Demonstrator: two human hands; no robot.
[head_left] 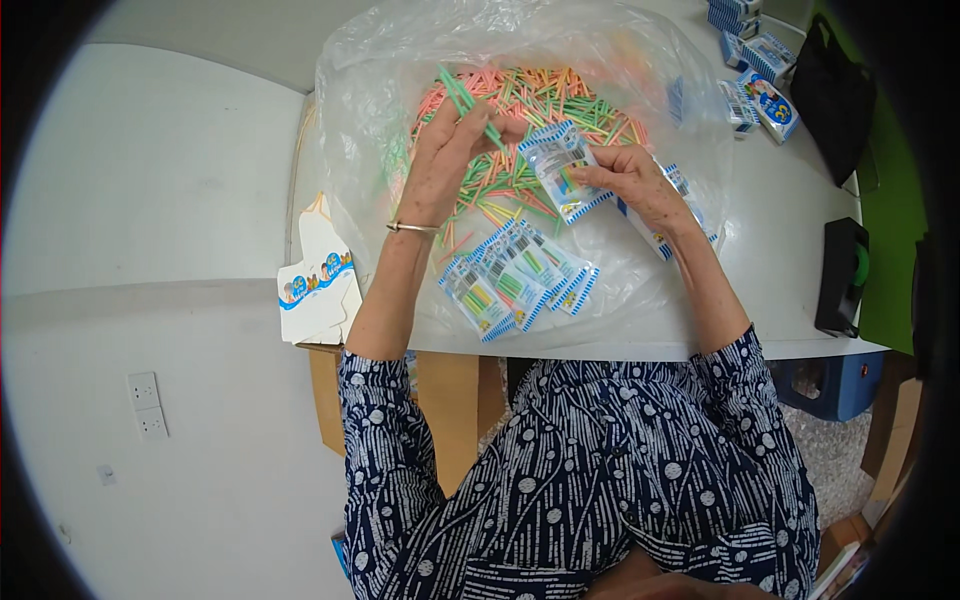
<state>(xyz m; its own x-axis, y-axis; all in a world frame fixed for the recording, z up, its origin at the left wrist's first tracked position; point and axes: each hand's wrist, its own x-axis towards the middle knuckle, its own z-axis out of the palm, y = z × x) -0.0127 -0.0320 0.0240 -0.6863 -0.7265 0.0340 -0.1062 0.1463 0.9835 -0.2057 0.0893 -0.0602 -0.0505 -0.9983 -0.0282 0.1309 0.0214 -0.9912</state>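
Observation:
My left hand is closed on a few thin green sticks, held above a large heap of pink, green and yellow sticks. The heap lies on a big clear plastic bag spread over the table. To its right, my right hand grips a small clear packet with blue striped ends and coloured sticks inside. Several similar packets overlap on the plastic nearer to me. More packets lie partly hidden under my right wrist.
Small blue-and-white boxes sit at the far right beside a black bag. A black tape dispenser stands near the right edge of the white table. Flattened white cartons lie at the left edge, next to the wall.

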